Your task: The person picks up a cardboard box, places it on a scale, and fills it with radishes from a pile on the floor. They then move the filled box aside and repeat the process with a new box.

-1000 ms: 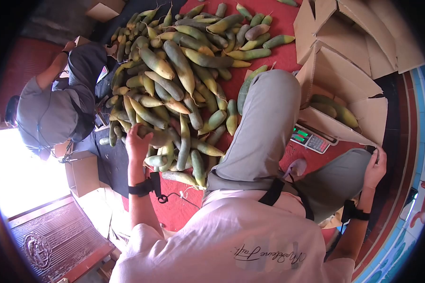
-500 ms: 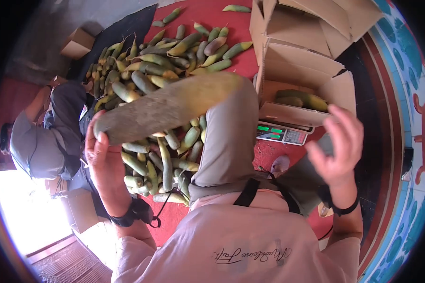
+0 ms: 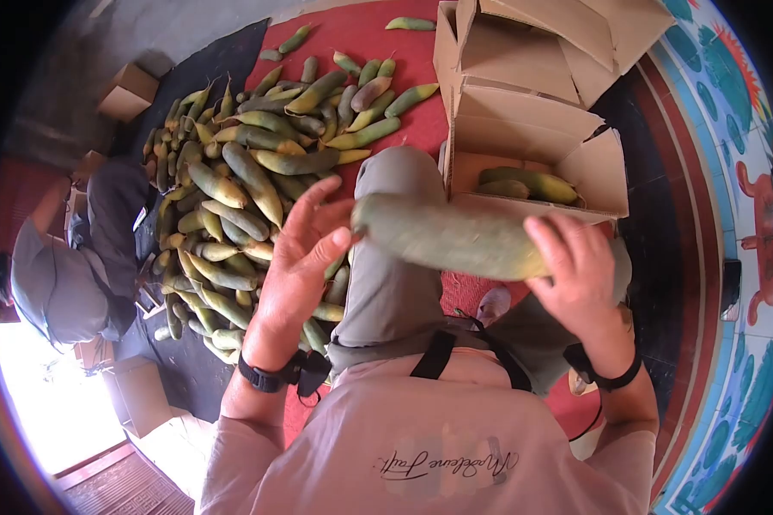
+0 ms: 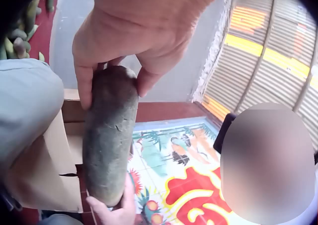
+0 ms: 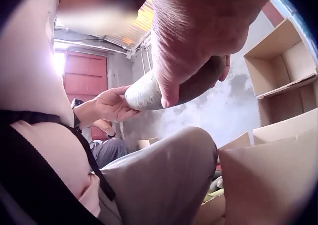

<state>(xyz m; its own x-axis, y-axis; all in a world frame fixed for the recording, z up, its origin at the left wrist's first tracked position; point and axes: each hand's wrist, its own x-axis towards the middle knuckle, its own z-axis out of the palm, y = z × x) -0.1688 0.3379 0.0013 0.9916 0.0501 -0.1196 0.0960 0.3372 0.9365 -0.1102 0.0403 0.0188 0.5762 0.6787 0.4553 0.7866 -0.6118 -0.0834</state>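
Observation:
A large green radish [image 3: 451, 236] is held across the lap, over the grey-trousered knee in the head view. My right hand [image 3: 575, 275] grips its right end, with thumb and fingers around it, as the right wrist view also shows. My left hand [image 3: 296, 266] is at the other end, fingers spread and fairly straight. In the left wrist view, the left fingers [image 4: 85, 88] lie along both sides of the radish's blunt end. Beyond the radish stands an open cardboard box [image 3: 524, 116] with two green radishes [image 3: 537, 184] lying inside.
A big pile of green radishes [image 3: 232, 197] covers the red and black cloth on the left. More open cardboard boxes [image 3: 524, 51] stand behind the nearest one. Another person [image 3: 69, 266] sits at the far left. Patterned tiles [image 3: 747, 360] border the right side.
The left hand lifted a radish off the pile and brought it right across the lap. The right hand came up from the knee and now grips its other end; the left fingers have spread.

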